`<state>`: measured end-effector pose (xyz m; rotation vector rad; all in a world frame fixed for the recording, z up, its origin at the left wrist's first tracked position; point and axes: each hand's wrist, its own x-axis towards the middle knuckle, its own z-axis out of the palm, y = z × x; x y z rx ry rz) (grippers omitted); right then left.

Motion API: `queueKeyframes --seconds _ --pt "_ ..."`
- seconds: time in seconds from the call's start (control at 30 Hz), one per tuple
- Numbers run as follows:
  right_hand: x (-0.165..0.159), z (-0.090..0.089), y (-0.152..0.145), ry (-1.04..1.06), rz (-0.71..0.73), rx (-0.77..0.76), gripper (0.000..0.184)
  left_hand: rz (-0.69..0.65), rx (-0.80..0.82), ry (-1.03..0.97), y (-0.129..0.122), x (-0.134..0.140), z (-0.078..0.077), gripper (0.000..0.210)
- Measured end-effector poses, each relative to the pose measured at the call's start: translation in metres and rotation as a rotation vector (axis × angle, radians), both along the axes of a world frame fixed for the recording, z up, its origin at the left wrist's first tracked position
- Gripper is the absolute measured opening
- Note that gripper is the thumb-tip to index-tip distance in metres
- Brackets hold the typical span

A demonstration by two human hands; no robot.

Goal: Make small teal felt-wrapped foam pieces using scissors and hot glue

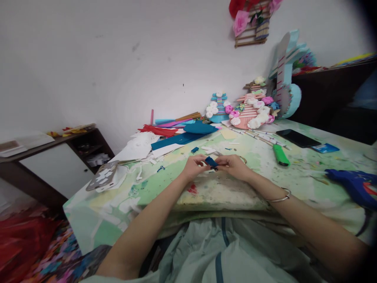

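Note:
Between my two hands, just above the front part of the table, is a small piece of dark blue paper [211, 161]. The fingers of my left hand [194, 166] pinch its left side. My right hand [232, 166] pinches the right side, and a bracelet circles that wrist. Scissors are partly hidden behind my hands, with one gold handle loop [243, 160] showing beside my right hand. A second small blue piece [194, 150] lies on the cloth beyond my left hand, near some white paper scraps [208, 149].
Blue paper sheets [188, 137] and red paper [160, 130] lie at the back. A green utility knife [280, 155], a black phone [298, 138] and a blue glue gun [353, 184] are on the right. Flower-decorated crafts [250, 112] stand along the wall. A power bank [104, 177] sits left.

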<state>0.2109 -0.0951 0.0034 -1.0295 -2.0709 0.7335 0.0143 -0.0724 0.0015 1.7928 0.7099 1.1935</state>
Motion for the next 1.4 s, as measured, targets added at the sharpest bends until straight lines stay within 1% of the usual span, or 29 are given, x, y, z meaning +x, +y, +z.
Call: queueKeyframes --seconds 0.07,0.17,0.23,0.27,0.33,0.47,0.6,0.8,0.93,1.07,1.2,1.3,1.4 --pt "0.003 0.001 0.002 -0.054 -0.119 0.027 0.019 0.007 -0.021 -0.021 0.001 0.0 -0.001 0.018" --pt "0.014 0.002 0.01 -0.158 -0.417 0.08 0.018 0.003 -0.084 -0.074 0.001 0.001 -0.001 0.024" --pt "0.023 0.001 0.016 -0.256 -0.597 0.085 0.017 -0.022 -0.134 -0.095 0.0 0.001 0.0 0.026" --pt "0.027 0.0 0.019 -0.312 -0.652 0.075 0.017 -0.038 -0.157 -0.098 -0.001 0.001 0.0 0.026" --pt "0.032 -0.001 0.024 -0.42 -0.693 0.037 0.019 -0.062 -0.193 -0.101 -0.002 0.001 0.001 0.024" --pt "0.036 -0.001 0.03 -0.577 -0.697 -0.046 0.023 -0.079 -0.217 -0.105 -0.003 0.001 0.003 0.017" --pt "0.041 0.002 0.034 -0.658 -0.703 -0.094 0.028 -0.1 -0.226 -0.093 -0.004 0.0 0.003 0.015" --pt "0.041 -0.001 0.034 -0.711 -0.64 -0.081 0.029 -0.151 -0.259 -0.107 -0.003 0.0 0.001 0.01" --pt "0.038 -0.003 0.032 -0.688 -0.623 -0.074 0.031 -0.186 -0.296 -0.123 -0.002 0.0 0.001 0.007" --pt "0.039 -0.004 0.031 -0.592 -0.635 -0.069 0.032 -0.187 -0.322 -0.134 -0.003 0.0 0.001 0.007" --pt "0.038 -0.005 0.031 -0.406 -0.625 -0.081 0.03 -0.147 -0.352 -0.136 -0.005 0.001 0.0 0.011" --pt "0.031 -0.005 0.028 -0.21 -0.537 -0.114 0.028 -0.082 -0.373 -0.139 -0.005 0.003 -0.001 0.017" --pt "0.022 -0.002 0.022 -0.008 -0.391 -0.163 0.025 -0.022 -0.365 -0.155 0.0 0.003 -0.003 0.017"
